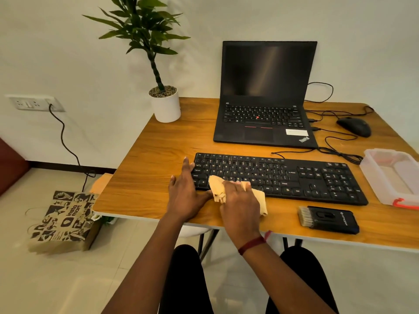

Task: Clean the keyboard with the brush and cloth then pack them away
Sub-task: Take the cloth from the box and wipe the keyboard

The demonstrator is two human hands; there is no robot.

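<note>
- Right hand (240,200) grips cloth (217,189) on keyboard (283,175), near-left keys; left hand (186,196) lies flat beside it.
- Brush (328,219) on surface (147,155), box (390,175) open: wiping apparently underway, packing left.

— What's hidden from you there?
— My right hand (240,207) covers much of the cloth (216,185) and the near-left keys of the keyboard (294,177). My left hand (186,196) hides part of its left edge.
— Anything else?
— The box (385,175) runs off the right edge, and most key legends are too small for me to read.
</note>
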